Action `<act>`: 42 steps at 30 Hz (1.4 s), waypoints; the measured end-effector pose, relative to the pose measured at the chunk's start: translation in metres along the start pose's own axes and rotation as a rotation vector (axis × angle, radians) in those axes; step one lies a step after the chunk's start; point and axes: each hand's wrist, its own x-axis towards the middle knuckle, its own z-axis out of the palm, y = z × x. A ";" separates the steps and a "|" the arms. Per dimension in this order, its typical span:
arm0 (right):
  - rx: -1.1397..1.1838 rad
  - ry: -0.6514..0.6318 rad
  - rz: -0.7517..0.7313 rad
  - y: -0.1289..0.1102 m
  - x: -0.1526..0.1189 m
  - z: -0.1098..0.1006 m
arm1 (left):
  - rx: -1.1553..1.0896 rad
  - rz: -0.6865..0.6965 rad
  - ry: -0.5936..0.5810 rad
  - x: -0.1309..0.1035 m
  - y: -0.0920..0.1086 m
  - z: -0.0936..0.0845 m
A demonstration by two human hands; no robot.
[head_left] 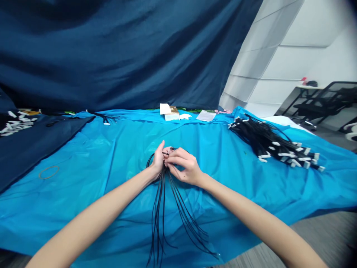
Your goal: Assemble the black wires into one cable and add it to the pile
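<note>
A bundle of thin black cables (pixel 159 208) hangs down between my hands, its loose ends fanning over the front of the blue cloth. My left hand (pixel 159 158) is closed around the bundle's upper part, thumb pointing up. Pinched fingers of my right hand (pixel 184 163) meet the left hand at the top of the cables. A small pale piece shows at the fingertips there, too small to make out. Part of the bundle loops behind my left wrist, and the palms hide the rest.
At the right lies a pile of black cables (pixel 259 137) with white connectors. More white connectors (pixel 18 123) sit on dark cloth at the far left. A thin ring (pixel 49 172) rests on the blue cloth (pixel 83 193). A small box (pixel 171 113) and white paper (pixel 206 115) are at the back.
</note>
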 end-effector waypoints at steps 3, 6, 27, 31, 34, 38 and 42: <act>0.357 0.112 0.360 -0.007 0.007 -0.004 | 0.131 0.016 -0.006 0.000 -0.001 -0.004; 0.739 0.306 0.656 -0.008 0.016 -0.013 | 0.206 0.019 -0.056 -0.002 0.000 -0.004; -0.474 0.064 0.045 -0.006 0.004 -0.014 | 0.240 0.241 0.156 -0.013 -0.004 0.009; -0.494 0.099 0.074 -0.005 0.005 -0.011 | 0.222 0.290 0.153 -0.015 -0.006 0.009; -0.491 0.104 0.078 -0.006 0.006 -0.012 | 0.228 0.300 0.167 -0.016 -0.006 0.009; -0.488 0.097 0.080 -0.006 0.005 -0.012 | 0.220 0.292 0.170 -0.015 -0.006 0.009; -0.496 0.080 0.106 -0.004 0.003 -0.011 | 0.220 0.296 0.162 -0.014 -0.007 0.008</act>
